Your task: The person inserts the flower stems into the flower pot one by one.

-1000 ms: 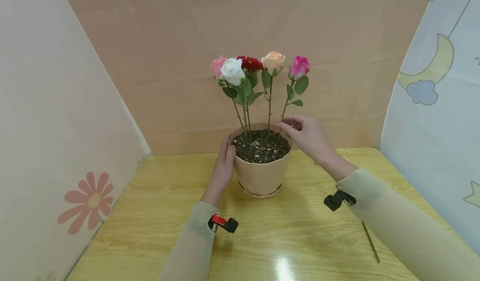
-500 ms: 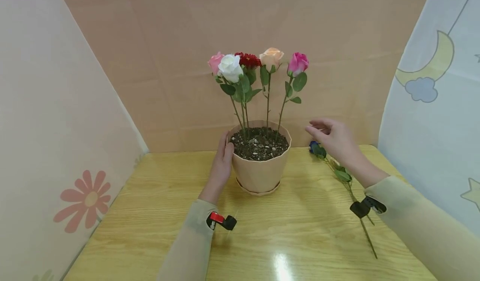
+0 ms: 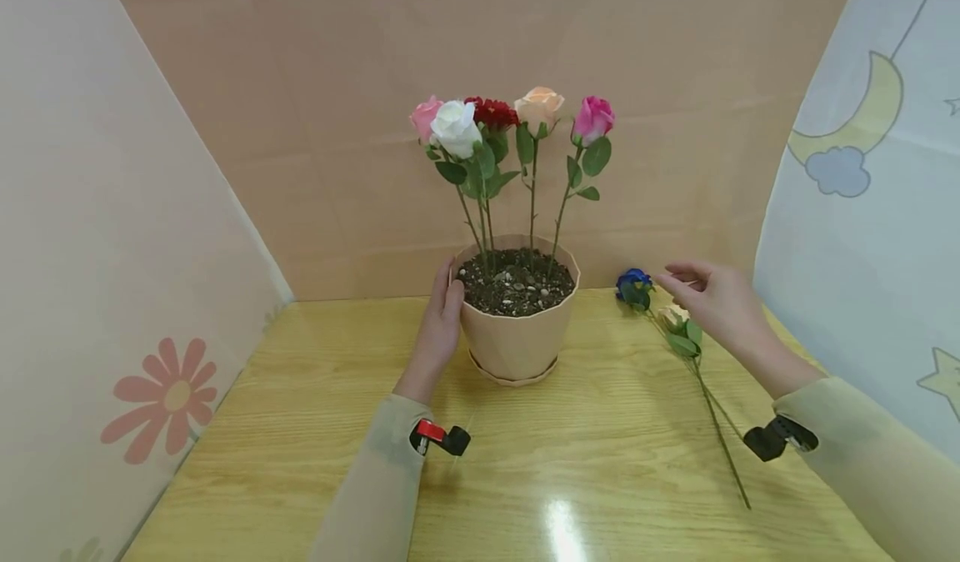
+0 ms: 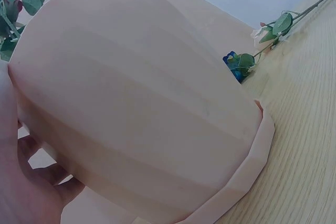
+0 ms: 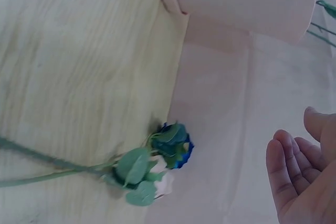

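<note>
The beige flower pot (image 3: pixel 517 341) stands upright on its saucer (image 3: pixel 513 380), filled with dark soil. My left hand (image 3: pixel 437 328) holds the pot's left side, thumb toward the front and fingers round behind. Rising from the soil are a white rose (image 3: pixel 456 130), a pink rose (image 3: pixel 426 118), a red flower (image 3: pixel 493 114), a peach rose (image 3: pixel 540 109) and a magenta rose (image 3: pixel 594 118). On the right, my right hand (image 3: pixel 712 299) hovers with relaxed fingers, holding nothing. Near it lie a blue rose (image 3: pixel 634 285) and a pale rose (image 5: pixel 164 181), their stems crossing.
The wooden table (image 3: pixel 600 462) carries the pot and the two loose roses. A peach backdrop (image 3: pixel 337 128) rises behind it. Printed panels border both sides, the left one bearing a flower and the right panel (image 3: pixel 862 253) a moon and star.
The right hand has let go of the magenta rose's stem and moved right, toward the loose roses. The magenta rose stays standing in the soil. The left hand keeps its hold on the pot.
</note>
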Demonstrator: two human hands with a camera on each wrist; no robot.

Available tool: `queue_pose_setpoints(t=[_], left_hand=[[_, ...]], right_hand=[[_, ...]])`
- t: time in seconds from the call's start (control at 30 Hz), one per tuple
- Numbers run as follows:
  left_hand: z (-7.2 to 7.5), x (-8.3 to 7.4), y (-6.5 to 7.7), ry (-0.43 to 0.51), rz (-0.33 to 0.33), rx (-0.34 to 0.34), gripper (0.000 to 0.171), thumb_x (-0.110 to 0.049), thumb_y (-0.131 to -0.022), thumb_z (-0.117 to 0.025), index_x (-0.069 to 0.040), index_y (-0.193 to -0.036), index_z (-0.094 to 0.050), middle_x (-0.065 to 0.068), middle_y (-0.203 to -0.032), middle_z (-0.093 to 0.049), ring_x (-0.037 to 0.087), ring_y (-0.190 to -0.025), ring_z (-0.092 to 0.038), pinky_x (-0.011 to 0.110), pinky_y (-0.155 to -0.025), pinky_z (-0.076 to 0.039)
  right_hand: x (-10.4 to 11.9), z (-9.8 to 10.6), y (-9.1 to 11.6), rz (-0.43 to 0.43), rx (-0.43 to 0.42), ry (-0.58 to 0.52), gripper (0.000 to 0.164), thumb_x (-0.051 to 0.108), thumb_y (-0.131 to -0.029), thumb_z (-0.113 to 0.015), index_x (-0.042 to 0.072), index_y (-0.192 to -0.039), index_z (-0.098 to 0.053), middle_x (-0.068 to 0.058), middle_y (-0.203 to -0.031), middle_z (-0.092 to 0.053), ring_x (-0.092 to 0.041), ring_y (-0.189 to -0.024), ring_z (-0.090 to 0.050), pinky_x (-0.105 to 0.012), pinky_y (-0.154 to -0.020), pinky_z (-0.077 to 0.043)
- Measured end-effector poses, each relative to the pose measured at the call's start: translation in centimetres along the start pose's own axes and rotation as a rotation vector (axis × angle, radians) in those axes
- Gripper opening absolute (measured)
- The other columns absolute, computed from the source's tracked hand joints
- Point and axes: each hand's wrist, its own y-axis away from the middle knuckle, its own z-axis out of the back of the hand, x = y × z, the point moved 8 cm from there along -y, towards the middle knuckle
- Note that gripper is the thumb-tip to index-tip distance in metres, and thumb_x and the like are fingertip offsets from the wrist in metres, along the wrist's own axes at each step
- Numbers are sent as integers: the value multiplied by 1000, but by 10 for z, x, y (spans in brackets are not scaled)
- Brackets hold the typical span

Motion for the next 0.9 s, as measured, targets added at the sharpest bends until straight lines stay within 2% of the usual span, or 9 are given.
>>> queue_pose_setpoints(t=[0.27,0.47,0.67,0.9], left_hand=[[0,-1,0,-8,-6,2,63,-49,-121,-33,-32,-179,-17,5,-182,-22,32,-166,-23,60,-131,-23],[0,-1,1,-25,-12,-6,62,-48,-121,-33,-31,-179,-18,7,-182,-24,34,-165,-24,60,-131,-24],[-1,0,0,-25,-23,1,63,-50,-121,-33,-30,-179,-17,7,-182,-22,34,-166,-23,60,-131,-23],[0,0,-1,-20,-19,4,63,-50,-121,-32,-31,-179,-17,6,-182,-22,33,-166,-22,59,-131,-23]], right_hand=[[-32,-2,13,-17,14,66,51,39,-113,-65,-2,-143,-69,-24,-121,-78,-22,-86,-76,-31,-67,-56],[-48,-8,20,-46,41,95,55,42,-113,-65,-4,-142,-70,-23,-114,-79,-35,-93,-76,-42,-71,-58],[-65,-19,27,-70,82,143,57,46,-113,-64,-4,-138,-72,-24,-115,-78,-41,-98,-74,-54,-76,-59],[-81,-28,35,-92,136,152,55,41,-111,-69,-6,-138,-71,-29,-122,-76,-45,-103,-73,-58,-81,-59]])
